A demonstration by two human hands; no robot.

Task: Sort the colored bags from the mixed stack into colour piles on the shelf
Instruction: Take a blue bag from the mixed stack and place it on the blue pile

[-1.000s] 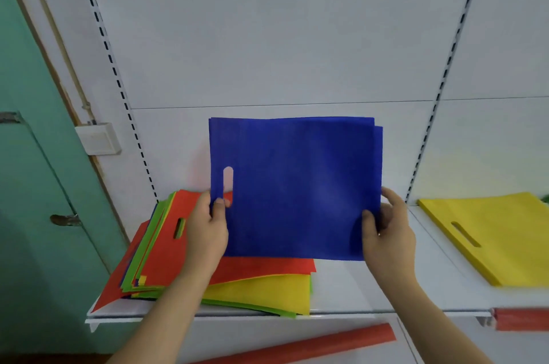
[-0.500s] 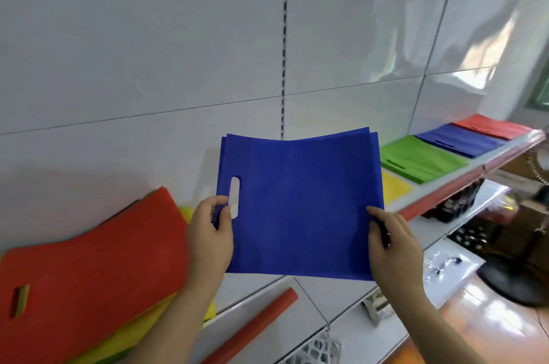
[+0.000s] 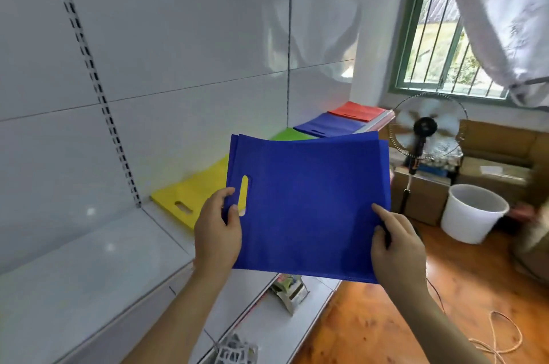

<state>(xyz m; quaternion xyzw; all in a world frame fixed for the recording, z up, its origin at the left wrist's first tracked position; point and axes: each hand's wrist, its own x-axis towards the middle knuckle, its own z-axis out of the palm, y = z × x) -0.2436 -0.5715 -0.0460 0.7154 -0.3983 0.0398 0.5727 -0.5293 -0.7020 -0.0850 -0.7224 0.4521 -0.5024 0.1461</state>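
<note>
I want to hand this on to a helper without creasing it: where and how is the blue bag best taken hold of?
Take the blue bag by its two short side edges, one hand from each side, as the left hand beside the handle slot and the right hand at the opposite edge do here. It is thin, flat and floppy, so a pinch at both sides probably keeps it spread.

Blue bag [image 3: 309,209] matt woven-look cloth; shelf [image 3: 89,268] glossy white; floor [image 3: 386,319] polished wood.

Deep blue bag [image 3: 309,203] near; yellow pile [image 3: 193,194], green pile [image 3: 289,135], blue pile [image 3: 326,125], red pile [image 3: 358,110] ranged farther along white shelf [image 3: 74,268]; white bucket [image 3: 472,216], green-framed window [image 3: 427,31] right.
</note>
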